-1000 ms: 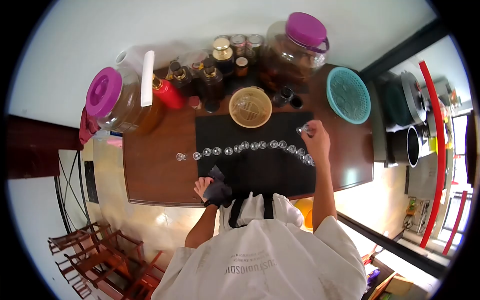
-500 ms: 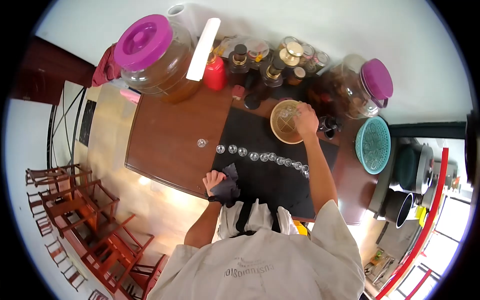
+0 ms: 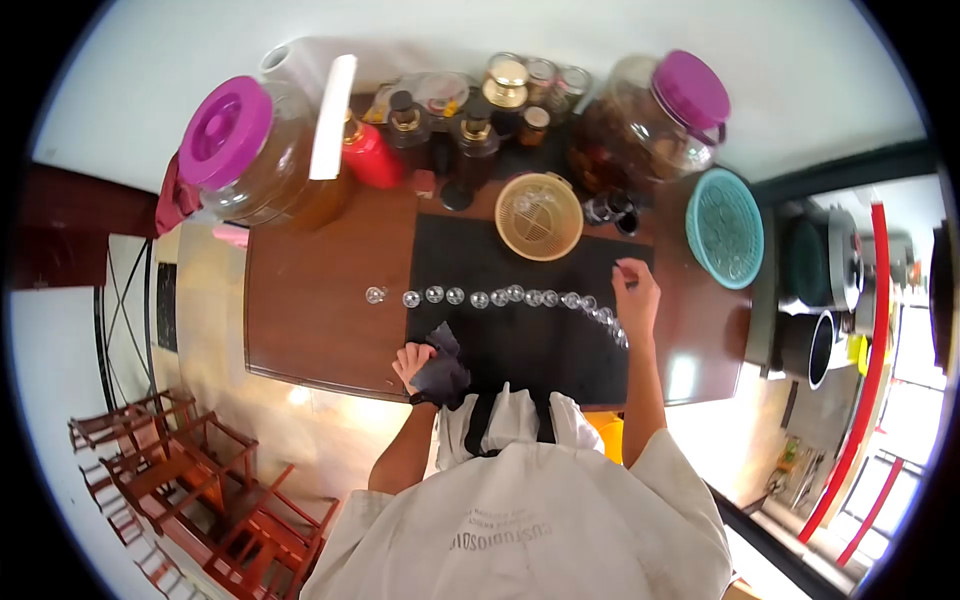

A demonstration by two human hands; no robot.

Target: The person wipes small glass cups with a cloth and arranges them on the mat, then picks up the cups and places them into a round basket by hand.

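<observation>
My left hand (image 3: 411,365) is closed on a dark grey cloth (image 3: 442,368) at the table's front edge. My right hand (image 3: 637,286) hovers over the right side of the black mat (image 3: 520,350), its fingers pinched together; whatever they hold, if anything, is too small to make out. Beyond it sits a tan woven basket (image 3: 540,250) with some clear glass pieces inside. Several small clear glass cups (image 3: 480,299) form a curved line across the mat, bending toward me at the right end. One more glass cup (image 3: 375,295) stands on bare wood to the left.
Along the wall stand a big purple-lidded jar (image 3: 290,180), a red bottle (image 3: 372,160), dark pump bottles (image 3: 474,135) and another purple-lidded jar (image 3: 630,120). Dark cups (image 3: 607,208) are beside the basket. A turquoise basket (image 3: 706,255) rests at the table's right end. Wooden chairs (image 3: 210,450) are at lower left.
My right hand has left the tan basket and come back toward me, to the right end of the glass row. My left hand stays on the cloth. The whole view has shifted.
</observation>
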